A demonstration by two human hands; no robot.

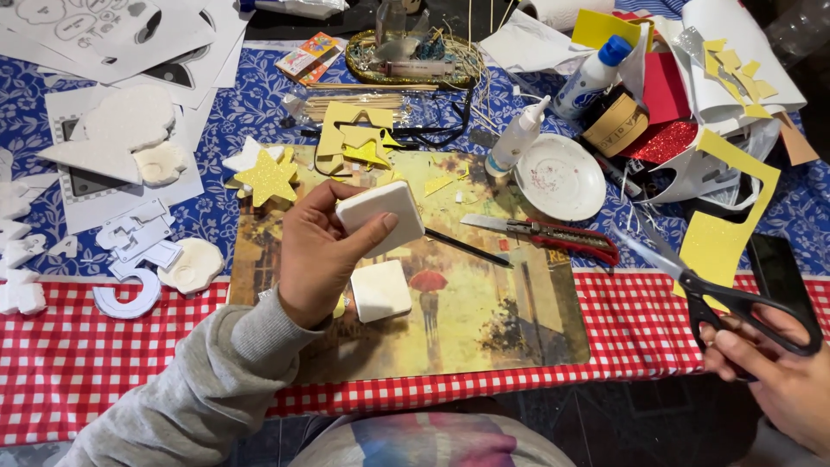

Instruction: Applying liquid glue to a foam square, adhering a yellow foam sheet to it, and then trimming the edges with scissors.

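Cluttered craft table [104, 363]: left hand [316, 255] holds white rounded-square foam block [380, 216].

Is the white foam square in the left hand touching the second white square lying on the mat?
Apart. The head view shows the held white foam square raised in the left hand, with mat visible between it and the second white square.

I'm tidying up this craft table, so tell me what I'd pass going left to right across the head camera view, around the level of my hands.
White foam number cutout → left hand holding a white foam square → black pencil → red utility knife → black-handled scissors in the right hand.
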